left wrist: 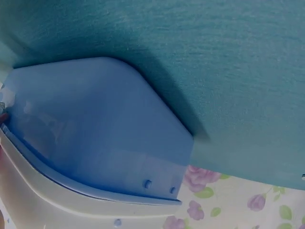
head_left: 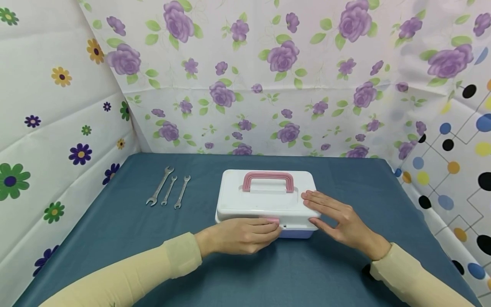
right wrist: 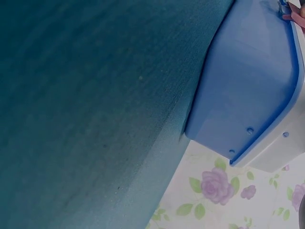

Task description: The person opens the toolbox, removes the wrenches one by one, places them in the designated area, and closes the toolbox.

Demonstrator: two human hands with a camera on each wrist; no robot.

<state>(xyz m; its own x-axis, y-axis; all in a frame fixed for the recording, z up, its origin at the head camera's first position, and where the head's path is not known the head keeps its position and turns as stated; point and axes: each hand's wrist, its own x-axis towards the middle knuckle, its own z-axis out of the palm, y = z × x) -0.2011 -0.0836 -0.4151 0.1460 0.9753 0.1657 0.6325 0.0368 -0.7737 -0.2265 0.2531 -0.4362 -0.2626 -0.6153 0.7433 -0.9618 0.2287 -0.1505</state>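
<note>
A closed toolbox (head_left: 230, 196) with a white lid, pink carry handle (head_left: 268, 175) and blue base (head_left: 297, 234) stands on the table. At its front, my left hand (head_left: 245, 236) has bent fingers on the pink latch (head_left: 273, 220), partly covering it. My right hand (head_left: 341, 219) rests with straight fingers on the lid's right end, thumb at the front corner. Seen from below in the left wrist view, the blue base (left wrist: 100, 114) meets the white lid rim. The right wrist view has the base (right wrist: 248, 86) and, at its top corner, the pink latch (right wrist: 296, 16).
Three metal open-end wrenches lie left of the toolbox: a larger wrench (head_left: 160, 186), a short wrench (head_left: 169, 190) and another wrench (head_left: 182, 192). A blue-grey cloth (head_left: 245, 281) covers the table. Flowered sheets (head_left: 245, 85) hang behind and at the left, a dotted sheet (head_left: 452, 192) at the right.
</note>
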